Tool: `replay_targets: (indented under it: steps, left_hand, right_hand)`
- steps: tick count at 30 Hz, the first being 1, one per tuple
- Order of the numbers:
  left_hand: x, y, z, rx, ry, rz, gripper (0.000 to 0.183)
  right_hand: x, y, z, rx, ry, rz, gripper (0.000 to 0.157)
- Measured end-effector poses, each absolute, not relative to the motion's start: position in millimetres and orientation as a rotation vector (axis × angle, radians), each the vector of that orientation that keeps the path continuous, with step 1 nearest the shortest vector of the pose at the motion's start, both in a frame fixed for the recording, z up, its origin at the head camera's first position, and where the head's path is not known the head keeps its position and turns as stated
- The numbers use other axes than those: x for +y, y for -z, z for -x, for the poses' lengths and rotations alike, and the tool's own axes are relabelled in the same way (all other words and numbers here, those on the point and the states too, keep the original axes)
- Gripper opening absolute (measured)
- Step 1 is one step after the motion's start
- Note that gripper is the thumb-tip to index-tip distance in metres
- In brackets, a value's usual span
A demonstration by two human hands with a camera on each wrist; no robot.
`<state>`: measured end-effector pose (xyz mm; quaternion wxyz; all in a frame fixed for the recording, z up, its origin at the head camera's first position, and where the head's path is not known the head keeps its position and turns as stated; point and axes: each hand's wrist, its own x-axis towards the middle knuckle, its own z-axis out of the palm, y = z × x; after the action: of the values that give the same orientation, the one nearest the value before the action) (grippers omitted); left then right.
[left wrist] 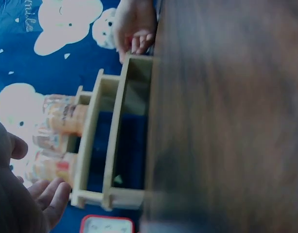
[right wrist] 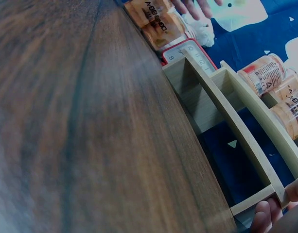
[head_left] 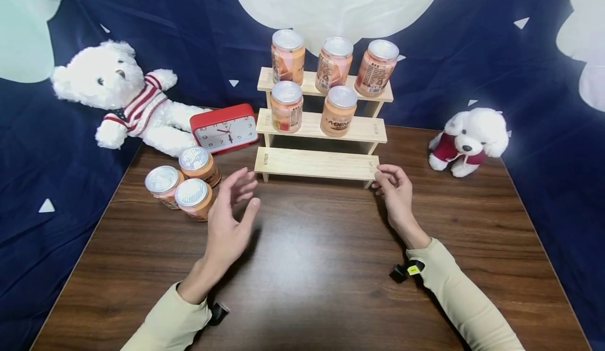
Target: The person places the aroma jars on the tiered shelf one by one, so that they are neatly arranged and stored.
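Head view: your left hand [head_left: 230, 227] hangs, fingers loosely spread, beside three jars [head_left: 194, 199] on the table [head_left: 302, 267]; your right hand [head_left: 397, 196] pinches the wooden stand [head_left: 316, 163] at its lowest right end. Left wrist view: the stand looks light and stiff, best held by its ends. Right wrist view: smooth-sided jars look weighty, perhaps slippery; grip round the body.

Five jars [head_left: 334, 70] on shelf [head_left: 316, 163]; three jars [head_left: 193, 198] left, before clock [head_left: 227, 134]; plush dog [head_left: 468, 140] right.
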<state>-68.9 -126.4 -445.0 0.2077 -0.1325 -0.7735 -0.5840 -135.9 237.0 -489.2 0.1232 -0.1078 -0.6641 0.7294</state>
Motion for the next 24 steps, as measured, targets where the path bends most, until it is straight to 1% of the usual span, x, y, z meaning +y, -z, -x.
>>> replay_targets:
  steps: [8, 15, 20, 24]
  left_hand:
    - [-142, 436, 68, -2.113, 1.38, 0.248, 0.059]
    - [-158, 434, 69, -2.084, 1.241, 0.095, 0.054]
    - [-165, 438, 70, -2.052, 1.172, -0.055, 0.059]
    - [-168, 444, 71, -2.064, 1.127, -0.124, 0.061]
  right_hand:
    - [237, 489, 136, -1.949, -2.122, 0.319, 0.008]
    - [238, 488, 135, -1.954, -2.119, 0.328, 0.008]
    - [237, 488, 136, -1.948, -2.122, 0.335, 0.009]
    - [238, 488, 137, -1.948, -2.12, 0.333, 0.008]
